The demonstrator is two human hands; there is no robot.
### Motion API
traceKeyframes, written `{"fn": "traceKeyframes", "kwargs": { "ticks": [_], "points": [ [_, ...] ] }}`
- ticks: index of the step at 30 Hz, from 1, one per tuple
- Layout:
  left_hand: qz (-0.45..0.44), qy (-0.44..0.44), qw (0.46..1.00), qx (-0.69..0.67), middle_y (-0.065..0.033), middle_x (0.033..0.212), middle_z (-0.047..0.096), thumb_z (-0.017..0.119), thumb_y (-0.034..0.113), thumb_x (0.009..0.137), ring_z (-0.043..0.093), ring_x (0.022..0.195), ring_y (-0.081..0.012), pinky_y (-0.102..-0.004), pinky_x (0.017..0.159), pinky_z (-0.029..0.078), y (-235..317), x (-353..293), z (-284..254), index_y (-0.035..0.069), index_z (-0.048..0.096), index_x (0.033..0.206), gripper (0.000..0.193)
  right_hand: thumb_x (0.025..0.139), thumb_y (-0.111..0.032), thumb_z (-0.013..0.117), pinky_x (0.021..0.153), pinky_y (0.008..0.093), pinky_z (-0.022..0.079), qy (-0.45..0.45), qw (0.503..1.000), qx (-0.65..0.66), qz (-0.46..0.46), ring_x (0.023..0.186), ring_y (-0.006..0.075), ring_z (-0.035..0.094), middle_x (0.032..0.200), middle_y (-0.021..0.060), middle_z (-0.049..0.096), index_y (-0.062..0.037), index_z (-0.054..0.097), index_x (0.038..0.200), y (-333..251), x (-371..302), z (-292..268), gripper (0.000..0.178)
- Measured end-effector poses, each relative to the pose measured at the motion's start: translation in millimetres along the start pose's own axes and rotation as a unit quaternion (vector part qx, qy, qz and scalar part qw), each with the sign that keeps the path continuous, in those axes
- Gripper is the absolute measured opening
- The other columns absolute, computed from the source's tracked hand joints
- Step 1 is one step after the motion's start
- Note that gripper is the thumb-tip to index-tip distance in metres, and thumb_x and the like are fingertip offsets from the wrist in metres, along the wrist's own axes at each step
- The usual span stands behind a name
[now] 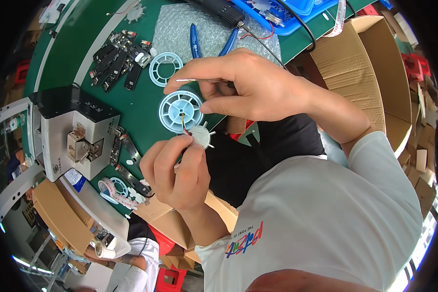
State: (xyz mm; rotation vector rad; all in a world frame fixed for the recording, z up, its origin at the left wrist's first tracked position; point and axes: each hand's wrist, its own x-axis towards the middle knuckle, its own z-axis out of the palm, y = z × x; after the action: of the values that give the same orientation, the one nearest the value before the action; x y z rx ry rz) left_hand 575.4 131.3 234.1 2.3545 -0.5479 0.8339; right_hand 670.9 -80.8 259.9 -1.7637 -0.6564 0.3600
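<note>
My right hand point(258, 87) is closed at a light blue spoked round part point(168, 113), its thumb on the rim. A thin metal pointed tool point(199, 80) also lies across the fingers of that hand. Thin wires point(183, 121) run from the part's centre toward my left hand point(175, 170). That hand pinches a whitish disc with short prongs point(200, 137) just below the blue part; its fingertips partly hide the wires' ends. A second light blue ring point(165, 58) rests on the green table above.
Dark circuit boards point(114, 61) are piled on the left. Bubble wrap point(173, 24) carries blue-handled pliers point(195, 41) and a black power screwdriver point(219, 10), near a blue tray point(301, 7). A boxy machine point(58, 141) stands left. Cardboard boxes point(345, 63) flank me; a co-worker's arm point(136, 263) shows lower left.
</note>
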Motion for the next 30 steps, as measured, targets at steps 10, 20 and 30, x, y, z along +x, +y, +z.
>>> {"fn": "traceKeyframes", "kwargs": {
  "ticks": [10,20,30],
  "points": [
    [-0.050,0.016,0.994,-0.092,-0.0060,0.106,0.073,0.076,-0.009,0.073,0.062,0.090,-0.0226,-0.0340,0.076,0.052,-6.7,-5.4,-5.3,0.012,0.070,0.094,0.030,0.085,0.008,0.072,0.054,0.0320,0.038,0.018,0.999,-0.018,-0.042,0.054,0.0155,0.049,0.067,0.0017,0.057,-0.0091,0.072,0.128,8.4,-0.7,5.3,0.046],
    [-0.036,0.016,0.995,-0.097,-0.0116,0.103,0.073,0.074,-0.011,0.071,0.065,0.090,-0.0255,-0.0341,0.081,0.052,-10.3,-7.6,-8.8,0.006,0.067,0.097,0.032,0.084,0.007,0.073,0.054,0.0321,0.038,0.021,0.998,-0.030,-0.048,0.052,0.0166,0.049,0.065,0.0016,0.058,-0.0085,0.072,0.126,7.4,-0.3,4.8,0.045],
    [-0.001,0.004,1.000,-0.027,-0.0117,0.100,0.077,0.073,-0.010,0.075,0.068,0.092,-0.0272,-0.0369,0.083,0.056,-7.5,-7.1,-11.2,0.005,0.069,0.098,0.028,0.084,0.007,0.074,0.054,0.0324,0.040,0.030,0.997,-0.033,-0.056,0.053,0.0174,0.051,0.066,0.0025,0.060,-0.0082,0.072,0.126,9.0,-0.3,6.2,0.044]
  ]
}}
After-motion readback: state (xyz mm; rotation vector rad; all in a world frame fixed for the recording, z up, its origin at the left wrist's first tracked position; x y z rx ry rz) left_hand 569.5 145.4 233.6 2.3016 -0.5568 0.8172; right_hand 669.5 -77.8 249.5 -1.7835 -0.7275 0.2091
